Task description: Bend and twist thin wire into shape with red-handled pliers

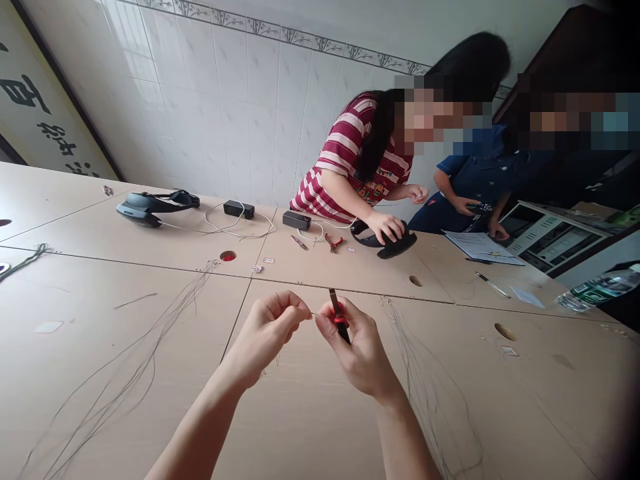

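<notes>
My left hand (270,333) is closed in a pinch on the end of a thin wire (313,315), most of which my fingers hide. My right hand (357,350) touches the same wire with thumb and fingertip, just beside the left fingertips. It also grips a small red-and-black hand tool (340,319) with a flat dark tip pointing up and away; its exact kind does not show. Both hands are above the table. A bundle of thin grey wires (165,320) lies to the left, and another bundle of wires (410,353) to the right.
Across the table (165,427) a person in a striped shirt (345,147) touches a black headset (385,237); another person in dark blue stands right. A grey headset (145,208), black boxes with white cables (239,209), red-handled pliers (333,243), papers (483,247), a pen (493,284) and a bottle (600,288) lie around.
</notes>
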Motion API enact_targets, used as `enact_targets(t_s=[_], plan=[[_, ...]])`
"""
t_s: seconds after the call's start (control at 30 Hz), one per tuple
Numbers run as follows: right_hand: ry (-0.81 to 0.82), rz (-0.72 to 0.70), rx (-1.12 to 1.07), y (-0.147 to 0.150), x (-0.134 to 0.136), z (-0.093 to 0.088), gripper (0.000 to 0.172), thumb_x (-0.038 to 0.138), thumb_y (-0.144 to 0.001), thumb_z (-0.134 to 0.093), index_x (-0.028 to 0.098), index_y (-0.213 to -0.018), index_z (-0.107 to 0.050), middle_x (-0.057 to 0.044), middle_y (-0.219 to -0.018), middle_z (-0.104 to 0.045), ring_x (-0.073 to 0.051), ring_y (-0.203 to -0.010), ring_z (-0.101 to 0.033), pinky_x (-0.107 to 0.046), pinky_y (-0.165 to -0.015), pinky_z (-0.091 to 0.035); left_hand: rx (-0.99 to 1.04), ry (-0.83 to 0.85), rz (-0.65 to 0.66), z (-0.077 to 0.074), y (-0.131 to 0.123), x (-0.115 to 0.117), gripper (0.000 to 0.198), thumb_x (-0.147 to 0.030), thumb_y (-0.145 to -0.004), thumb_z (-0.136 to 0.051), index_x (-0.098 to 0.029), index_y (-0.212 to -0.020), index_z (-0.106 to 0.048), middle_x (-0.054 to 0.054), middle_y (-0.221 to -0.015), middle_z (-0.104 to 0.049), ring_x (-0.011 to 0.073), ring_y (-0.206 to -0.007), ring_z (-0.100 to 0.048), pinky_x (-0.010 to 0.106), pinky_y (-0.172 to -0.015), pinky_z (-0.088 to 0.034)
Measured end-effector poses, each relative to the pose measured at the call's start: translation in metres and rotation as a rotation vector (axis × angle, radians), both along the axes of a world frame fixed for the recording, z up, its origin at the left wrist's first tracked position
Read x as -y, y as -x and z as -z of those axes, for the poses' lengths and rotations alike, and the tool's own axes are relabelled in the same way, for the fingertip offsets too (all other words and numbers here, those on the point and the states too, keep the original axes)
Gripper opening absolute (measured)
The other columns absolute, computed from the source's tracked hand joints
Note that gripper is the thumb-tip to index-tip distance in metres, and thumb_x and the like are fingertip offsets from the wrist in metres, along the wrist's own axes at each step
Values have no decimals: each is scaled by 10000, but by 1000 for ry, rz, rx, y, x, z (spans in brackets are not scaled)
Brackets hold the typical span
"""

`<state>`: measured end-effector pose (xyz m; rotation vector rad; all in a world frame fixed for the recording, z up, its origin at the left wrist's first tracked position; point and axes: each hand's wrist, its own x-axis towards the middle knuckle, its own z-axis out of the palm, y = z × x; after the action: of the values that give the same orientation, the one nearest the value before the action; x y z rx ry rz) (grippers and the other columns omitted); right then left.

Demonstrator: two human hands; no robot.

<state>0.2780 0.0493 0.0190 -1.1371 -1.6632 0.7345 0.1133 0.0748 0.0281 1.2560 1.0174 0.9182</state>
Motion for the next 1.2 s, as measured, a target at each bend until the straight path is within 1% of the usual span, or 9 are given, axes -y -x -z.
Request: enact_targets(t_s=[0.1,0.43,0.67,0.8,0.93,1.03,1.1,1.13,1.2], plan=[[6,-11,-5,0,0,0,207,332,-941,-522,206,-779,-495,21,-720,-524,-117,-651,-469,-247,-634,-396,-20,1,-3,0,0,0,189,-302,-829,-550,-189,-682,-512,-74,-552,-266,89,-521,-190,257,-491,-139],[21,-27,-11,1,1,0,201,328,-942,-526,207,-786,-490,24,-721,-523,-116,-650,-465,-248,-634,-387,-32,4,-2,0,1,0,203,-326,-848,-556,-190,-701,-518,-70,-569,-265,83,-524,-185,247,-483,-131],[30,-40,-29,1,0,-1,210,321,-942,-532,205,-775,-480,33,-696,-490,-109,-629,-426,-242,-621,-374,-64,1,-9,-2,0,1,207,-337,-841,-572,-187,-708,-522,-71,-573,-284,76,-521,-183,237,-477,-140],[54,-58,-48,1,1,-2,220,326,-943,-529,207,-767,-471,42,-669,-451,-104,-595,-390,-237,-579,-351,-76,2,0,-3,1,1,222,-345,-845,-575,-184,-701,-522,-71,-578,-291,71,-518,-188,227,-470,-149],[89,-62,-64,1,1,-2,233,335,-943,-522,210,-755,-465,49,-643,-407,-101,-573,-358,-233,-546,-326,-78,-3,4,-3,2,1,225,-345,-845,-583,-179,-701,-533,-71,-588,-326,60,-506,-200,216,-455,-153],[108,-59,-66,1,0,-2,232,340,-940,-526,210,-756,-468,49,-643,-404,-101,-574,-353,-232,-540,-321,-78,-7,6,-3,2,1,219,-340,-845,-590,-178,-706,-542,-71,-593,-367,52,-492,-215,207,-441,-163],[106,-56,-64,0,0,-2,232,340,-939,-525,209,-755,-468,48,-647,-411,-101,-578,-359,-232,-545,-325,-82,-6,9,-2,1,1,208,-334,-854,-582,-180,-716,-554,-74,-573,-379,48,-476,-246,198,-433,-190],[100,-52,-61,0,0,-2,232,338,-938,-524,209,-755,-469,46,-650,-418,-102,-582,-365,-232,-550,-329,-84,-12,6,-2,1,1,197,-326,-862,-570,-183,-728,-565,-74,-557,-395,49,-469,-291,191,-438,-231],[84,-38,-51,-1,-1,-2,228,331,-938,-521,208,-753,-470,43,-656,-428,-104,-590,-374,-234,-560,-336,-69,-45,-14,-2,1,0,170,-307,-878,-545,-188,-771,-602,-58,-562,-494,71,-517,-456,196,-512,-378]])
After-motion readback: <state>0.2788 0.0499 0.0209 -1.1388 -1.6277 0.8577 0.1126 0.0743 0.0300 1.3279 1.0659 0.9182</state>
